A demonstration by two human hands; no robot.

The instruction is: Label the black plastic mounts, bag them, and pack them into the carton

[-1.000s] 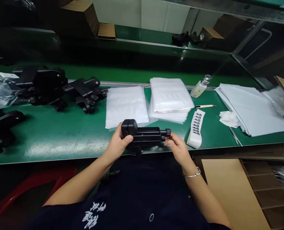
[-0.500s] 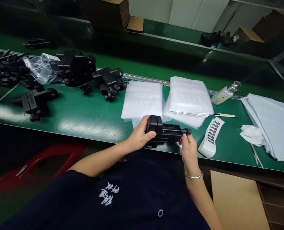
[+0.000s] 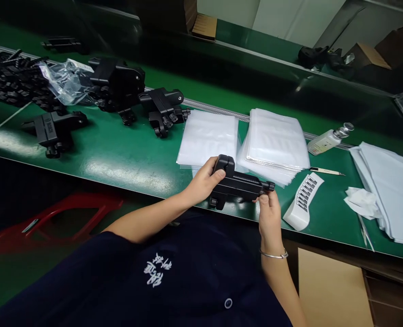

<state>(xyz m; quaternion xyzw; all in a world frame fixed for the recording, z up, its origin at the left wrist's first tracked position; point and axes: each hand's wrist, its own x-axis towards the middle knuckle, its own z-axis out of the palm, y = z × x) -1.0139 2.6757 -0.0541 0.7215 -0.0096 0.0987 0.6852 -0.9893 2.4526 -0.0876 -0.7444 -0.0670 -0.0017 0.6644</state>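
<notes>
Sheet stacks (image 3: 278,141) behind black device (image 3: 240,187); label strip (image 3: 303,202) right.

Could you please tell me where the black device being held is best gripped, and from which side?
Probably around the thick, block-shaped end of the black device, from the person's left, as the left grip has it: the chunky shape gives thumb and fingers something to wrap. That leaves the knob for the right grip.
</notes>
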